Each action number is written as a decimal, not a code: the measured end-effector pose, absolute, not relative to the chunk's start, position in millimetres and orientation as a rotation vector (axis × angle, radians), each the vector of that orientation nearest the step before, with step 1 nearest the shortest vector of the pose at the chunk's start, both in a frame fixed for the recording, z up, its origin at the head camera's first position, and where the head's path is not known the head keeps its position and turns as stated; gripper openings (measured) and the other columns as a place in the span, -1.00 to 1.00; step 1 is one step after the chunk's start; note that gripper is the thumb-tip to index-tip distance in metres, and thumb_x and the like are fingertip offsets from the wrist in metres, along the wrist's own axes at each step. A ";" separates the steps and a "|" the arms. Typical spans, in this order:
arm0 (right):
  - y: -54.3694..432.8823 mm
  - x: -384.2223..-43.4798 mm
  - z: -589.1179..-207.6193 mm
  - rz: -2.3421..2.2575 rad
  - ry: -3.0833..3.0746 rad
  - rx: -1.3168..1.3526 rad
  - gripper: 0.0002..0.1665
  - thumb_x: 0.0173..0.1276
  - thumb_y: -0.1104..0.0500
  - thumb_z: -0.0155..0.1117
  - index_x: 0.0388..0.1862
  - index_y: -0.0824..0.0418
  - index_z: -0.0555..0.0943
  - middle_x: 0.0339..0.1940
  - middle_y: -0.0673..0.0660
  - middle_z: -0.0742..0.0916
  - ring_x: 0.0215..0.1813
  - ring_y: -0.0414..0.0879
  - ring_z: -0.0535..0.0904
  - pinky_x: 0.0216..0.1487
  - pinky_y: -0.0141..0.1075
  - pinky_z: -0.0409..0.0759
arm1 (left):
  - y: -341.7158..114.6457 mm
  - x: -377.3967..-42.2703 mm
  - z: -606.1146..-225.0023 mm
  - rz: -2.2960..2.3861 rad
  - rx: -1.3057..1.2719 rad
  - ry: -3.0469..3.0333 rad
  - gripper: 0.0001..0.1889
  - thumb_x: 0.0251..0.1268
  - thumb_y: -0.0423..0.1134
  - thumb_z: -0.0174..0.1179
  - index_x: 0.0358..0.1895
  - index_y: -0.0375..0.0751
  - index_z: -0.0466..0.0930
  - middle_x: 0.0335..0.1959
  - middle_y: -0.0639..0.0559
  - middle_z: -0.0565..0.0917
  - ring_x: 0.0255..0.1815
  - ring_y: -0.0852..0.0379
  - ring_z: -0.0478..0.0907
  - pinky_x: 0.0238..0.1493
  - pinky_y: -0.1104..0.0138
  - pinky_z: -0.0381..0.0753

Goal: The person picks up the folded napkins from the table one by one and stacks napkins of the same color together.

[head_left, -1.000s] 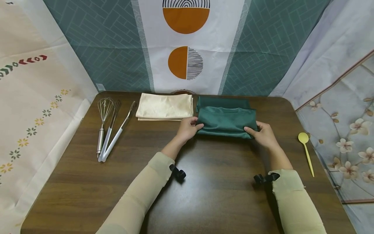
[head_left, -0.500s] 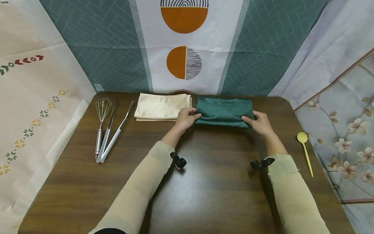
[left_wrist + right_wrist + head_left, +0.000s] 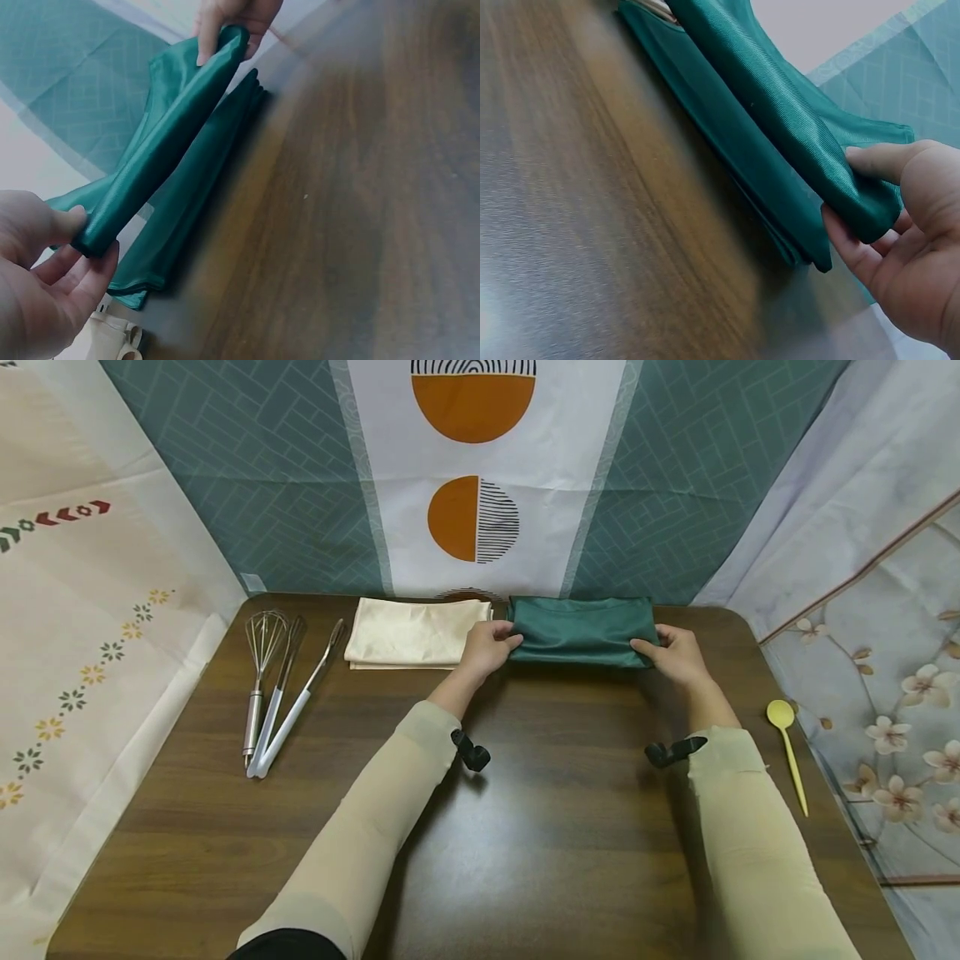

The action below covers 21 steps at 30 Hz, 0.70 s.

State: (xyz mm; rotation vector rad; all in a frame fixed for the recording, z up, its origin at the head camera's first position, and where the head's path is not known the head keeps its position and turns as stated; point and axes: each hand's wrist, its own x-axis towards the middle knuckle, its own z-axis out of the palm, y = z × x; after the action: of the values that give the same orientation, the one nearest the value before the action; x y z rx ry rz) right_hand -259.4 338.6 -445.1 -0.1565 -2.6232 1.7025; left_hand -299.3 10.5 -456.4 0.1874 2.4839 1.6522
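Note:
A folded green satin cloth is stretched between both hands near the table's back edge. My left hand pinches its left end, thumb on top and fingers beneath. On the other end, my right hand grips it the same way. Both wrist views show this cloth raised above a second folded green cloth that lies on the table. In the head view the held cloth hides most of the lower one. A folded cream satin cloth lies just left of my left hand.
On the table's left lie a whisk and two utensils with pale handles. A yellow spoon rests near the right edge of the brown wooden table. Patterned fabric hangs right behind the back edge.
Both hands have carried the green cloth away from me, toward the back edge, where it now covers the other green cloth in the head view. The grip is unchanged.

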 end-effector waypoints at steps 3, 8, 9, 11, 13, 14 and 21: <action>339.3 -265.4 -444.7 1.621 -2.654 -0.155 -0.48 0.44 0.12 0.37 0.18 0.49 0.58 -0.45 -0.35 0.67 -0.34 -0.41 0.56 -0.28 -0.54 0.51 | 11.6 -304.8 -455.6 1.636 0.191 2.510 -0.59 0.47 -0.21 0.24 0.28 -0.30 0.59 0.16 -0.16 0.67 0.21 -0.05 0.55 0.19 0.17 0.56; 341.4 -277.2 -446.2 1.433 -2.733 -0.147 -0.48 0.44 0.00 0.37 0.14 0.40 0.64 -0.33 -0.18 0.73 -0.32 -0.37 0.54 -0.29 -0.50 0.47 | 15.3 -313.3 -453.5 1.596 0.179 2.530 -0.60 0.51 -0.25 0.19 0.32 -0.28 0.56 0.21 -0.15 0.63 0.24 -0.06 0.52 0.18 0.17 0.57; 341.9 -279.4 -446.6 1.399 -2.750 -0.151 -0.48 0.44 -0.01 0.36 0.14 0.38 0.65 -0.29 -0.12 0.75 -0.31 -0.36 0.53 -0.29 -0.49 0.46 | 16.5 -314.4 -453.0 1.586 0.180 2.538 -0.60 0.51 -0.26 0.18 0.32 -0.29 0.56 0.21 -0.16 0.63 0.24 -0.06 0.52 0.18 0.17 0.56; 342.8 -283.4 -447.8 1.346 -2.780 -0.161 -0.47 0.45 -0.04 0.34 0.16 0.35 0.65 -0.18 0.00 0.76 -0.28 -0.35 0.52 -0.27 -0.47 0.46 | 19.6 -316.9 -452.9 1.567 0.177 2.551 -0.61 0.52 -0.28 0.17 0.33 -0.30 0.55 0.22 -0.17 0.62 0.25 -0.07 0.52 0.19 0.17 0.56; 343.7 -286.1 -449.0 1.321 -2.799 -0.175 -0.47 0.47 -0.06 0.31 0.18 0.33 0.64 -0.10 0.08 0.76 -0.26 -0.33 0.51 -0.24 -0.45 0.45 | 23.0 -319.1 -453.6 1.550 0.180 2.573 -0.61 0.52 -0.30 0.17 0.32 -0.31 0.56 0.20 -0.18 0.63 0.24 -0.07 0.53 0.18 0.17 0.56; 344.2 -287.4 -449.9 1.317 -2.804 -0.185 -0.47 0.47 -0.06 0.31 0.18 0.32 0.64 -0.08 0.09 0.75 -0.26 -0.32 0.51 -0.24 -0.45 0.45 | 24.7 -320.0 -454.1 1.541 0.181 2.584 -0.62 0.52 -0.30 0.16 0.31 -0.31 0.56 0.19 -0.19 0.64 0.23 -0.07 0.53 0.18 0.17 0.56; 345.6 -296.2 -460.4 1.286 -2.807 -0.237 -0.48 0.48 -0.03 0.30 0.18 0.35 0.63 -0.04 0.17 0.75 -0.16 -0.16 0.55 -0.22 -0.42 0.45 | 30.3 -322.7 -460.7 1.459 0.213 2.652 -0.62 0.52 -0.30 0.15 0.30 -0.32 0.56 0.17 -0.20 0.65 0.23 -0.09 0.55 0.19 0.17 0.56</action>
State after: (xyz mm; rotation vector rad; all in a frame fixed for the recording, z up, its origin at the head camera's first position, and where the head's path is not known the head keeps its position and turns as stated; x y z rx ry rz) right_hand -296.2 345.6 -460.4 -0.2374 -2.8067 1.2858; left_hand -322.7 30.3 -460.7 0.2128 2.6517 1.4592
